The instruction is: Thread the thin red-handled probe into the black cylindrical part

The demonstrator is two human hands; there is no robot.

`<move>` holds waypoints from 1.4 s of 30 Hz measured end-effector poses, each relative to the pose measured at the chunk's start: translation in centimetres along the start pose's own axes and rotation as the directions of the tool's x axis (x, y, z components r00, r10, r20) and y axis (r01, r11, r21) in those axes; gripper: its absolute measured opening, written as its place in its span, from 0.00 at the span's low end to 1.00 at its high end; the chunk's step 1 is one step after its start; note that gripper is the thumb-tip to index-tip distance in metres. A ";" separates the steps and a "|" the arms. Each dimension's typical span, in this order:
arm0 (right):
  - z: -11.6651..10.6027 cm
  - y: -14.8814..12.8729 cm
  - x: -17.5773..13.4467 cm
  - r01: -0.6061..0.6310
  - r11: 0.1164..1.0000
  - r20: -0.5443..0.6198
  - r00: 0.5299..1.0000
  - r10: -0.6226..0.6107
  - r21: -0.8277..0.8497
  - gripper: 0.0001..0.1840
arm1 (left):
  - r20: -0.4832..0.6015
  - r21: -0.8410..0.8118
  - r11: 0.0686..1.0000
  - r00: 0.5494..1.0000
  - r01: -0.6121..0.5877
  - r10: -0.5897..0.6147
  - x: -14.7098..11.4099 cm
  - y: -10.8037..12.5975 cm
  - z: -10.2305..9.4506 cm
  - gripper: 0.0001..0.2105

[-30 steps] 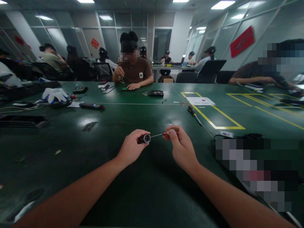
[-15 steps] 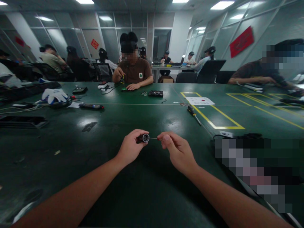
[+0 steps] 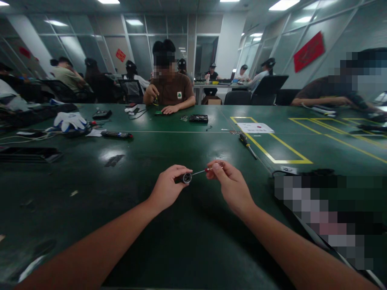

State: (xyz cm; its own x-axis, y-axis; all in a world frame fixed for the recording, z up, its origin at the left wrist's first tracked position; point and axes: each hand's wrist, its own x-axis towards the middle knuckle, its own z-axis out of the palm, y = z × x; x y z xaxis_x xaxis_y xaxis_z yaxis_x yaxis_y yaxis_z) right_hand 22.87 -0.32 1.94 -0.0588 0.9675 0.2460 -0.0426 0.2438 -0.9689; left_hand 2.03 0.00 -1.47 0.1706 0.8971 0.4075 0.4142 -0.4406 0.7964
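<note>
My left hand [image 3: 167,187] is closed around a short dark cylinder [image 3: 187,177] whose round, silver-rimmed end faces me. Its inside is too dark to make out. In my right hand [image 3: 231,183], thumb and fingers pinch a small screwdriver [image 3: 207,170] with a thin metal shaft and a red part at the base of the shaft. The shaft slants down to the left, its tip at or very close to the cylinder's rim. I cannot tell whether they touch. Both hands are above the green table [image 3: 169,249].
A yellow-and-black screwdriver [image 3: 248,146] lies ahead to the right, near a white paper sheet [image 3: 256,128]. A dark pen-shaped tool [image 3: 116,135] and white-blue gloves [image 3: 70,121] are at left. Across the table a person [image 3: 173,86] works on a green board.
My right hand has turned and risen slightly to the right, so the screwdriver now slants instead of lying level. The cylinder has tilted a little in my left hand.
</note>
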 end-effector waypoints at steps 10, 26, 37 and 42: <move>-0.1 0.8 0.2 0.073 0.994 -0.103 0.993 -0.064 0.086 0.14 | -0.032 -0.103 0.994 0.999 0.034 -0.038 0.1 -0.4 0.2 0.20; 0.0 -0.3 -1.1 0.191 0.956 0.154 0.975 -0.160 -0.221 0.11 | -0.047 -0.082 0.996 0.999 0.022 -0.026 0.2 -0.6 0.1 0.19; 0.4 -0.7 -0.9 0.119 0.986 -0.031 0.992 -0.123 -0.118 0.11 | -0.013 -0.042 0.999 1.000 0.024 -0.025 0.0 -0.1 0.0 0.19; 0.3 -0.2 -0.4 0.081 0.989 -0.046 0.995 -0.088 -0.124 0.14 | 0.002 -0.028 1.000 1.000 0.012 -0.012 0.0 0.0 0.0 0.19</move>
State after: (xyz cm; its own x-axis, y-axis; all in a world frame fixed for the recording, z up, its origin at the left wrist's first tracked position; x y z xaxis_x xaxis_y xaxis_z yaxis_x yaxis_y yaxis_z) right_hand 22.61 -0.75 2.07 -0.0086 0.9445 0.3285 0.0768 0.3281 -0.9415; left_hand 2.00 -0.03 -1.45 0.1677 0.9022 0.3973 0.3914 -0.4308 0.8131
